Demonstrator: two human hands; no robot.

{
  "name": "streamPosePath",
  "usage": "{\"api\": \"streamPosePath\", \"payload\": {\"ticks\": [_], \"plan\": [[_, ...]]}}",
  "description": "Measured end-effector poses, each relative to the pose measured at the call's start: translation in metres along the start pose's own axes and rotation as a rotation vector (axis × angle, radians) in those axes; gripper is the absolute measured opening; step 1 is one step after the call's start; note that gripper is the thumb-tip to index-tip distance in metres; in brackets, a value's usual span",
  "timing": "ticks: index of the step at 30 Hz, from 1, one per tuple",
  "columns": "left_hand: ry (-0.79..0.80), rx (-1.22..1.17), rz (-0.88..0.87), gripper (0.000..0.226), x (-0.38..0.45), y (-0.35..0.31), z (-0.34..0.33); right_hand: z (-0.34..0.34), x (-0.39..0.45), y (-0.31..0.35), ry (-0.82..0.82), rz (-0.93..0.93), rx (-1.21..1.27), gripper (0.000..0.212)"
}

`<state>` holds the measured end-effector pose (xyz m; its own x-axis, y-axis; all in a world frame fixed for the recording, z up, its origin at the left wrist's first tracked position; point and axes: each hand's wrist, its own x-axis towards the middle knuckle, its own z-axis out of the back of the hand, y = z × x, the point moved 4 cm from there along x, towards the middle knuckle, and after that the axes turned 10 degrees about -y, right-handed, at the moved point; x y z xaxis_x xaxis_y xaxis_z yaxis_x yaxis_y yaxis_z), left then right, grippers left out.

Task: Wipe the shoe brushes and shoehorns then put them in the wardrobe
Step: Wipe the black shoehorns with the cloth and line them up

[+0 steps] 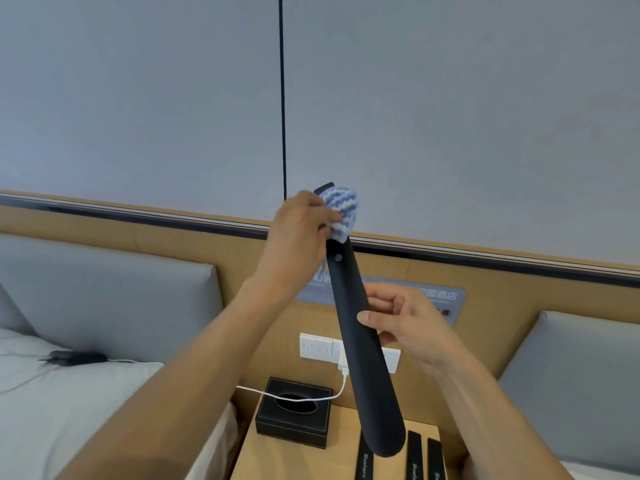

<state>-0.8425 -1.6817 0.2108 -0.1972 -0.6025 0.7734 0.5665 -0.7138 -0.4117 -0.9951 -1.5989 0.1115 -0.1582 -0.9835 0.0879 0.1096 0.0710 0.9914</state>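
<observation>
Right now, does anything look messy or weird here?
One small thing: a white charging cable runs from the wall socket and trails across the opening of the black tissue box toward the bed. Otherwise the shoehorn, cloth and spare shoehorns look tidy.

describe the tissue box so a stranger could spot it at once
Find the wooden nightstand between the two beds. At its back left corner sits the tissue box. It is the only black cube with an oval top slot, and a white cable crosses it, unlike the flat black sleeves beside it.
</observation>
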Motion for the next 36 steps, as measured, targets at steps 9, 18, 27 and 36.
{"api": "streamPosePath", "payload": {"ticks": [9, 18, 27, 36], "plan": [[-0.061, 0.097, -0.041, 0.029, 0.058, 0.003, 0.01, -0.004, 0.007, 0.012, 0.018, 0.068, -0.014, 0.035], [0.052, -0.002, -0.03, 0.024, 0.01, -0.025, -0.015, 0.002, 0.018, 0.011, -0.175, 0.08, 0.142, 0.035], [0.144, -0.061, 0.109, 0.019, -0.028, -0.034, -0.031, 0.002, 0.017, -0.007, -0.281, 0.079, 0.304, 0.052], [0.224, -0.007, 0.072, 0.025, -0.046, -0.022, -0.041, 0.009, 0.017, -0.012, -0.273, -0.148, 0.604, 0.039]]}}
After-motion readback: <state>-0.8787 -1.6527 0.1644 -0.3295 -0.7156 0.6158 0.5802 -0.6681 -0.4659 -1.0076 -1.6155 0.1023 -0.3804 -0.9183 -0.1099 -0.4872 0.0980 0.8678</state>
